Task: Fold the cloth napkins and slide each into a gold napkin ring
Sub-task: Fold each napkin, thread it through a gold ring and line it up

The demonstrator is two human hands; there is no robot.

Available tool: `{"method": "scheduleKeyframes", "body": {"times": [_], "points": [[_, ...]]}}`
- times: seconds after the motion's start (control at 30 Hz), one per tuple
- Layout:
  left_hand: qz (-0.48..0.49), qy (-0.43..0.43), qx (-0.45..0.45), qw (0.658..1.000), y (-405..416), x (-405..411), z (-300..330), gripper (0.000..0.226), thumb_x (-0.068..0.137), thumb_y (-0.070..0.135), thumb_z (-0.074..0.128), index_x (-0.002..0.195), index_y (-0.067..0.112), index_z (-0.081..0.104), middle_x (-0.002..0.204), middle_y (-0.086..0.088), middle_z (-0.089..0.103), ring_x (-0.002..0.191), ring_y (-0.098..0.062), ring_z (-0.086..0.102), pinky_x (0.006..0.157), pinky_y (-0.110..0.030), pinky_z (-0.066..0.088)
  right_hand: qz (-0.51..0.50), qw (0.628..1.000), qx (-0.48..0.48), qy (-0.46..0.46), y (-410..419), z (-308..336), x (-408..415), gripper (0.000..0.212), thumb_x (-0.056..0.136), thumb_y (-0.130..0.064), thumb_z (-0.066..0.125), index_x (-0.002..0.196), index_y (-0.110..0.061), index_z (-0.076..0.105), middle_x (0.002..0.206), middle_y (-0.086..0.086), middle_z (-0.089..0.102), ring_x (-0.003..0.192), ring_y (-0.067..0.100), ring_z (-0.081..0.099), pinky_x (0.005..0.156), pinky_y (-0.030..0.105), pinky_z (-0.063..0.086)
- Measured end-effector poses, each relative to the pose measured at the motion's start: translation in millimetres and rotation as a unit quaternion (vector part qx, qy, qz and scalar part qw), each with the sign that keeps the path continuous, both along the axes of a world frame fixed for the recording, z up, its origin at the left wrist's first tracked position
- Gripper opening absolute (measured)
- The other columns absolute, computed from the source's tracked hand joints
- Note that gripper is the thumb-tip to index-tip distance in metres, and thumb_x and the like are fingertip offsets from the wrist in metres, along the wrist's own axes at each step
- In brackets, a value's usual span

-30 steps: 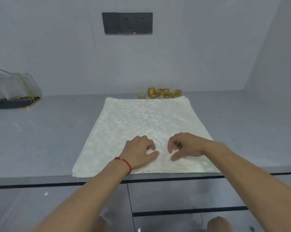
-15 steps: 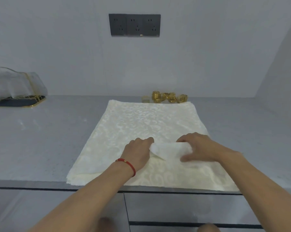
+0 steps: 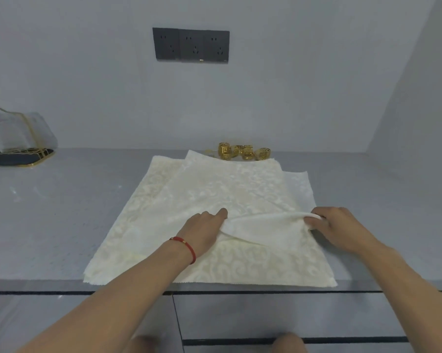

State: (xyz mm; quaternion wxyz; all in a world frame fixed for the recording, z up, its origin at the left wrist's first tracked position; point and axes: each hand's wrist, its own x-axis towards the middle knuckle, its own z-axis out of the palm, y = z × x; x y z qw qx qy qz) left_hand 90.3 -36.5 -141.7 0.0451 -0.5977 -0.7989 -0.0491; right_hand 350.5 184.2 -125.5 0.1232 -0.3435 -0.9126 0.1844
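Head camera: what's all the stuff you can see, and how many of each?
napkins: a stack, at least two, cream, middle of the counter
rings: about four, gold, behind the napkins by the wall
counter: one, grey, across the view
sockets: three in one dark panel, on the wall
bundle: one, clear wrap with gold trim on a dark base, far left
bracelet: one, red, left wrist
left hand: one, grips the top napkin
right hand: one, pinches the same napkin's raised fold
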Motion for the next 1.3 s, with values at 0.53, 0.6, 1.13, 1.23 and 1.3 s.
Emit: {"method": "scheduleKeyframes", "body": {"times": [0.53, 0.6, 1.13, 1.23, 1.3], "points": [[0.075, 0.089, -0.06, 0.991, -104, -5, 19, 0.019, 0.098, 0.022, 0.037, 0.115, 0.015, 0.042, 0.069, 0.002, 0.037, 0.058, -0.02, 0.037, 0.052, -0.032, 0.024, 0.084, 0.992, -0.071, 0.057, -92, 6, -15, 0.046, 0.098, -0.038, 0.067, 0.065, -0.009, 0.054, 0.056, -0.011, 0.042, 0.049, 0.006, 0.038, 0.053, 0.018, 0.032], [0.102, 0.088, -0.087, 0.987, -110, 6, 25, 0.016, 0.099, 0.026, 0.036, 0.11, 0.015, 0.042, 0.069, 0.003, 0.033, 0.059, -0.019, 0.035, 0.054, -0.031, 0.026, 0.081, 0.992, -0.077, 0.061, -92, 5, -19, 0.045, 0.098, -0.04, 0.066, 0.063, -0.014, 0.054, 0.055, -0.013, 0.043, 0.05, 0.005, 0.04, 0.053, 0.017, 0.032], [0.046, -0.375, 0.101, 0.921, -41, -35, 33, 0.029, 0.097, 0.039, 0.061, 0.073, 0.024, 0.066, 0.059, 0.004, 0.05, 0.05, -0.009, 0.04, 0.055, -0.023, 0.035, 0.101, 0.955, -0.27, 0.064, -46, 0, -50, 0.017, 0.095, -0.047, 0.067, 0.098, -0.031, 0.072, 0.074, -0.011, 0.06, 0.057, 0.009, 0.046, 0.054, 0.022, 0.037], [0.08, -0.337, 0.095, 0.933, -6, -64, 22, 0.046, 0.101, 0.04, 0.05, 0.065, 0.012, 0.046, 0.059, 0.003, 0.041, 0.052, -0.012, 0.038, 0.055, -0.027, 0.032, 0.14, 0.927, -0.337, 0.085, -21, 0, -61, 0.031, 0.099, -0.023, 0.068, 0.127, -0.038, 0.068, 0.124, -0.021, 0.069, 0.115, 0.001, 0.063, 0.095, 0.027, 0.05], [0.098, -0.321, 0.091, 0.938, 19, -81, 19, 0.044, 0.101, 0.038, 0.046, 0.065, 0.014, 0.041, 0.061, 0.0, 0.043, 0.055, -0.016, 0.042, 0.059, -0.03, 0.034, 0.147, 0.919, -0.358, 0.081, -5, 1, -75, 0.04, 0.098, -0.012, 0.069, 0.13, -0.035, 0.067, 0.136, -0.023, 0.063, 0.131, -0.005, 0.053, 0.106, 0.025, 0.044]]}}
